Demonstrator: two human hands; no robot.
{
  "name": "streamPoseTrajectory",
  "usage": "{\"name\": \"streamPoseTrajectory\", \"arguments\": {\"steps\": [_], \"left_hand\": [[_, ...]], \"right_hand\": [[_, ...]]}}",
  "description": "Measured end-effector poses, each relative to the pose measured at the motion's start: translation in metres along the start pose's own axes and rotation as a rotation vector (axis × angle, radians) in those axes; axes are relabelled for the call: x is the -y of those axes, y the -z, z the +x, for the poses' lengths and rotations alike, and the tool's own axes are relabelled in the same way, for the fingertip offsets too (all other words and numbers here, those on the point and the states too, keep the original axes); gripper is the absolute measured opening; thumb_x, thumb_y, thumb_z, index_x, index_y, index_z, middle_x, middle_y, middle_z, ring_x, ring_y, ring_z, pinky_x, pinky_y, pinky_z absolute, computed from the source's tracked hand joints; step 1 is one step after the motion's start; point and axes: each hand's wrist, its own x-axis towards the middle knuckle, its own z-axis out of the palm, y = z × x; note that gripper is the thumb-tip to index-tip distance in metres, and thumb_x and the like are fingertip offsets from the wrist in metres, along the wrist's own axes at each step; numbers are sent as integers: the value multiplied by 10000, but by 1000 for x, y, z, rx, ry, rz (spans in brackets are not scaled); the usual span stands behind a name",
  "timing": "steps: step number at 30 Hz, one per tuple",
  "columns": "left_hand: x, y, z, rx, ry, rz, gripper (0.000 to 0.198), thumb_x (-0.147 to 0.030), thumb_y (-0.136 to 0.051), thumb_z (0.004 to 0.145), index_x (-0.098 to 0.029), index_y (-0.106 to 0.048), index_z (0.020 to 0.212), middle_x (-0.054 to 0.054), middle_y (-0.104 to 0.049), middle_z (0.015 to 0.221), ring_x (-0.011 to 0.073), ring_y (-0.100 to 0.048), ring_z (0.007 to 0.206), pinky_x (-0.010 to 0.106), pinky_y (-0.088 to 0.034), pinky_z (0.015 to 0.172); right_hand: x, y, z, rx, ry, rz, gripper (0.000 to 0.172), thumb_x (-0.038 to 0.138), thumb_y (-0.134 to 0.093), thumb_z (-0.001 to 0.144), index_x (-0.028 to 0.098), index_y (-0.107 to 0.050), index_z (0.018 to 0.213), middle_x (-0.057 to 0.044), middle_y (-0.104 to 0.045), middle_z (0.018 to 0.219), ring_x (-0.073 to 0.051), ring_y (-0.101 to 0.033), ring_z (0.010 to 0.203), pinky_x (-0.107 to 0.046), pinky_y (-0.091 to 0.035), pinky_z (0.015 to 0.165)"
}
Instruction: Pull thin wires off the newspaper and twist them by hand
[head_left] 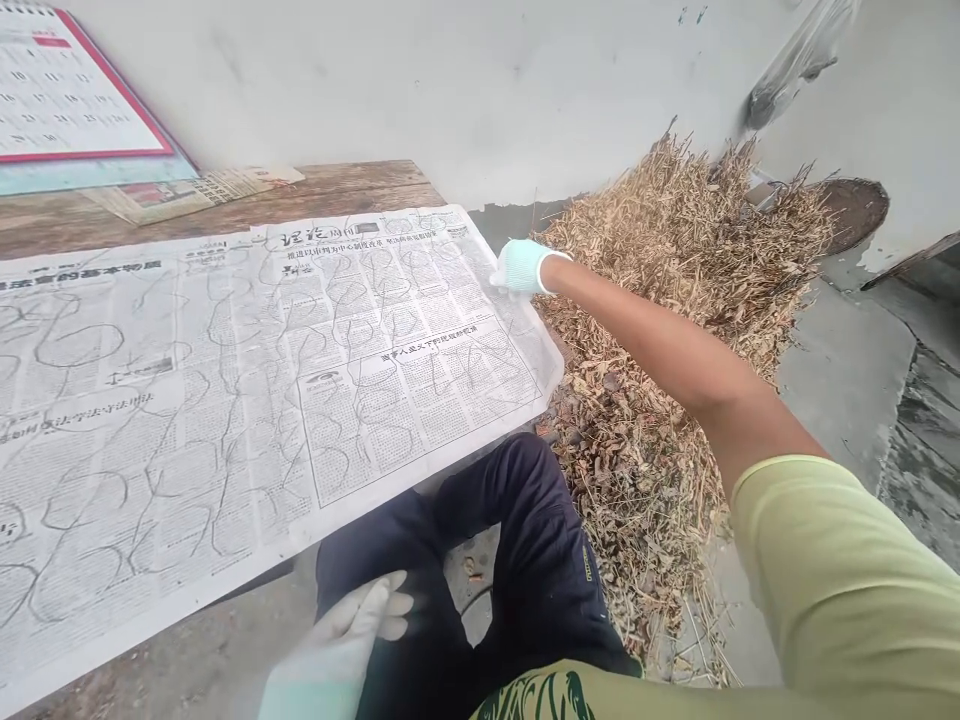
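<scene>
A large newspaper sheet [360, 340] marked with loose dark curved lines covers much of the wooden table [367, 180], its right end hanging past the tabletop. At the sheet's upper right edge is my right hand [520, 268], in a white and mint-green glove, its fingers closed on the paper; the fingertips are partly hidden. My left hand [360, 620], gloved the same way, hovers low over my dark trousers [517, 530], somewhat blurred. Its fingers are slightly bent and a little apart, with nothing visible in them.
A desk calendar [67, 95] and a folded piece of newspaper [187, 192] lie at the table's back left. Beyond the right end, a big heap of dry stalks and leaves [675, 270] rests against the white wall [360, 90]. A round brown object [859, 212] leans behind it.
</scene>
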Motion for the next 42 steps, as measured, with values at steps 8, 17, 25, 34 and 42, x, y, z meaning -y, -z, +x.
{"name": "streamPoseTrajectory", "arguments": {"steps": [8, 17, 25, 34, 42], "left_hand": [[-12, -4, -17, 57, 48, 14, 747, -831, -603, 698, -245, -792, 1120, 81, -827, 1053, 349, -745, 1029, 506, -462, 1102], [2, -2, -21, 35, 34, 32, 742, -849, -564, 692, -259, -798, 1076, 66, -830, 1018, 339, -752, 1032, 492, -476, 1086], [-1, 0, -29, 19, 24, 62, 724, -846, -538, 713, -273, -806, 1066, 66, -834, 1013, 350, -739, 1078, 503, -454, 1114], [-18, -10, -27, 41, -47, -1, 667, -763, -570, 721, -234, -806, 1052, 62, -827, 939, 307, -760, 964, 425, -524, 1039], [-23, -16, -28, 26, -89, -38, 626, -720, -585, 729, -216, -801, 1030, 65, -822, 896, 290, -766, 883, 419, -557, 986]], "right_hand": [[3, -20, -69, 257, 273, -715, 211, 87, -683, 826, 117, -791, 1004, -66, -710, 821, -201, -657, 803, -359, -525, 834], [-5, -51, -78, 170, 546, -837, 312, 71, -487, 963, 86, -748, 1133, -159, -748, 1001, -265, -678, 917, -375, -511, 823], [10, -23, -86, 49, 550, -1052, 272, 37, -535, 920, 86, -752, 1077, -187, -729, 990, -297, -658, 965, -395, -443, 826], [26, -17, -99, 1, 467, -1085, 275, 33, -611, 848, 79, -754, 1078, -172, -721, 905, -295, -672, 895, -380, -456, 771], [30, -23, -97, -25, 402, -1005, 268, 96, -629, 877, 55, -744, 1115, -207, -721, 995, -310, -663, 927, -385, -460, 795]]}}
